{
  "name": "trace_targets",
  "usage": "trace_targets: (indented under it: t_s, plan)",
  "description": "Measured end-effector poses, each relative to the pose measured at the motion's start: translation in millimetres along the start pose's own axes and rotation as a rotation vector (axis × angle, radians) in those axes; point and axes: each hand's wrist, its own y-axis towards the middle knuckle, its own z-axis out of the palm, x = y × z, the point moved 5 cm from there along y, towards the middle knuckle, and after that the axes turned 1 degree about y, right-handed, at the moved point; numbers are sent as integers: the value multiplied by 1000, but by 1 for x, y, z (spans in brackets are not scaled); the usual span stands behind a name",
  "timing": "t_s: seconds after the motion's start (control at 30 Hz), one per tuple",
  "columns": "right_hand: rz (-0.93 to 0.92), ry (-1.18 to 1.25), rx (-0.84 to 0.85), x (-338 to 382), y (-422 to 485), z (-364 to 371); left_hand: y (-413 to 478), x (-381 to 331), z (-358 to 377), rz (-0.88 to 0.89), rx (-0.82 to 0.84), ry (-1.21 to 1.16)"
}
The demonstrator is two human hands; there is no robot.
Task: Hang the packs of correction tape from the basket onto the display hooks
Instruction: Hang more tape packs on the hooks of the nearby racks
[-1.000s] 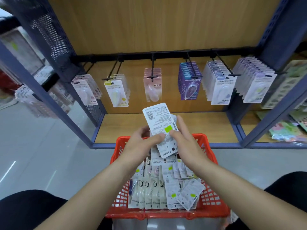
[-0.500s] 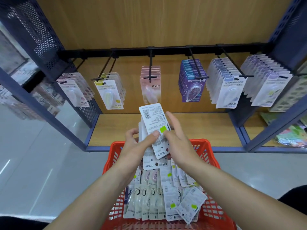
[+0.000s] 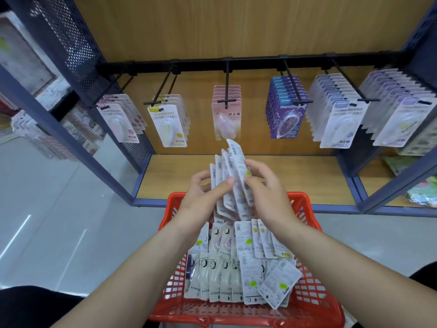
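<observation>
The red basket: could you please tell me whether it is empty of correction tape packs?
No, the red basket holds many correction tape packs lying across its floor.

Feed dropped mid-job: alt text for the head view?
Left hand and right hand grip a fanned bunch of white correction tape packs above a red plastic basket holding more; black metal display hooks ahead carry hanging packs.

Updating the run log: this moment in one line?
left hand, right hand: hold fanned white correction-tape packs | red plastic basket: loose packs

Left hand [image 3: 203,197], right hand [image 3: 267,195]: pinch grips.
</observation>
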Motion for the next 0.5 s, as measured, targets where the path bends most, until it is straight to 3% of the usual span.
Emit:
trace_targets:
  t_s: [0.3, 0.5]
  plan:
    - [84, 127, 108, -3, -5, -5, -1, -5, -4, 74, 15, 60]
    - [88, 180, 132, -7, -1, -9, -1, -6, -18, 186, -126, 140]
